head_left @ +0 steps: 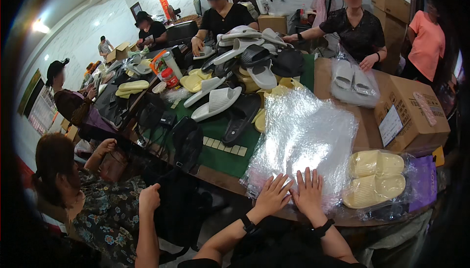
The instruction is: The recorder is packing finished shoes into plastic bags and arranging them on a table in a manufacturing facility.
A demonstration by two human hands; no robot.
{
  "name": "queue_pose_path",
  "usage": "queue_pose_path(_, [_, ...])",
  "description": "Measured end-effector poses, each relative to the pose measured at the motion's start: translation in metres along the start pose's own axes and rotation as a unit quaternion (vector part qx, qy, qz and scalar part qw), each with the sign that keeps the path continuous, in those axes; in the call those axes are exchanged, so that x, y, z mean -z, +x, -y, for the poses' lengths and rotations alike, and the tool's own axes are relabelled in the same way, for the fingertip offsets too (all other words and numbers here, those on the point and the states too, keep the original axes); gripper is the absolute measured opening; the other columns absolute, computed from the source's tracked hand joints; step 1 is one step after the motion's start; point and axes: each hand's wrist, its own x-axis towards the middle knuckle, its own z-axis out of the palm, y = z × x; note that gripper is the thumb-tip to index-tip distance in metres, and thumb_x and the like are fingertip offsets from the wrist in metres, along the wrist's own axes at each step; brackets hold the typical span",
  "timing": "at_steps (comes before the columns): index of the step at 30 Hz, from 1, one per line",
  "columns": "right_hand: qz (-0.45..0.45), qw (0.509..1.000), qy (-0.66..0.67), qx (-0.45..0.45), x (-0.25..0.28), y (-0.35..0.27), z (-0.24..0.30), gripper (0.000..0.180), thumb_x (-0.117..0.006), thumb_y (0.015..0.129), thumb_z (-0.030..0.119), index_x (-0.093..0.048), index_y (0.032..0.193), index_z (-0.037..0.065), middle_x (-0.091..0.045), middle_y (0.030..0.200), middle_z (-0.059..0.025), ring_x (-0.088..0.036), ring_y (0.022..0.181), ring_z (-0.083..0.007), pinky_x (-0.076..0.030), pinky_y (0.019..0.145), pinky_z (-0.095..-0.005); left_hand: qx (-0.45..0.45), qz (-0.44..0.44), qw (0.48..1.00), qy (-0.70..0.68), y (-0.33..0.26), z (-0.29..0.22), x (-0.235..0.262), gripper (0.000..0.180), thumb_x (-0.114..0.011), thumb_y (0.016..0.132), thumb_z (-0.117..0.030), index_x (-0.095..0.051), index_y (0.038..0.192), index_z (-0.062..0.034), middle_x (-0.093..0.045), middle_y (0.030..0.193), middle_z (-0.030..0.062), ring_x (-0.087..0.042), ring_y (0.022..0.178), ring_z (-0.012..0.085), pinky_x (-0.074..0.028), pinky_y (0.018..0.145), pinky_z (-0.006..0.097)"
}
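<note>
Both my hands lie flat on a stack of clear plastic bags (309, 133) near the front edge of the table. The fingers of my left hand (273, 194) are stretched out over the near edge of the stack. Close beside it, my right hand (309, 192) rests with its fingers extended, and neither hand grips anything. A pair of pale yellow ribbed slippers (376, 189) in a clear bag lies to the right of my right hand. Beyond the stack, to the left, is a heap of grey, black and yellow slippers (218, 104).
A cardboard box (411, 116) stands at the right, with a purple package (423, 182) before it. Across the table a person holds bagged white slippers (353, 79). Another person (98, 199) sits close at my left. Several others work farther back.
</note>
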Motion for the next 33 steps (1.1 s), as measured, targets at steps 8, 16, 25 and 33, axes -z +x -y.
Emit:
queue_pose_path(8, [0.012,1.000,0.002,0.001,-0.001,0.002,0.000,0.067,-0.061,0.082,0.039,-0.037,0.138,0.011,-0.028,0.145,-0.0196,-0.023,0.133,-0.0408,-0.015,0.108,-0.0558,0.066,0.079,0.940,-0.326,0.012,0.031,0.031,0.038,-0.060,0.083,-0.011,-0.056,0.121,-0.0068,-0.054,0.124,0.0140,-0.048,0.118,0.0284,-0.035,0.100,0.038])
queue_pose_path(16, [0.019,1.000,-0.015,-0.002,0.001,0.002,0.001,0.067,-0.057,0.083,0.043,-0.037,0.138,0.010,-0.026,0.145,-0.0195,-0.021,0.134,-0.0404,-0.014,0.108,-0.0554,0.254,-0.121,0.874,-0.397,0.044,0.103,0.081,0.034,-0.053,0.090,-0.008,-0.051,0.124,-0.0034,-0.057,0.116,0.0095,-0.056,0.099,0.0184,-0.043,0.087,0.028])
queue_pose_path(25, [0.033,0.999,-0.021,-0.009,-0.003,0.000,-0.003,0.067,-0.055,0.084,0.045,-0.036,0.138,0.010,-0.027,0.145,-0.0199,-0.021,0.134,-0.0409,-0.013,0.108,-0.0564,0.221,-0.129,0.923,-0.288,0.056,0.151,0.084,0.039,-0.059,0.083,-0.008,-0.052,0.120,-0.0004,-0.050,0.124,0.0185,-0.048,0.116,0.0332,-0.040,0.095,0.036])
queue_pose_path(33, [0.044,0.999,-0.004,-0.019,0.000,0.002,-0.002,0.068,-0.056,0.083,0.045,-0.035,0.139,0.012,-0.025,0.146,-0.0193,-0.019,0.134,-0.0405,-0.011,0.109,-0.0557,0.235,-0.163,0.958,0.014,0.096,0.212,0.084,0.051,-0.053,0.088,-0.023,-0.042,0.129,0.0045,-0.040,0.135,0.0235,-0.034,0.129,0.0359,-0.024,0.108,0.043])
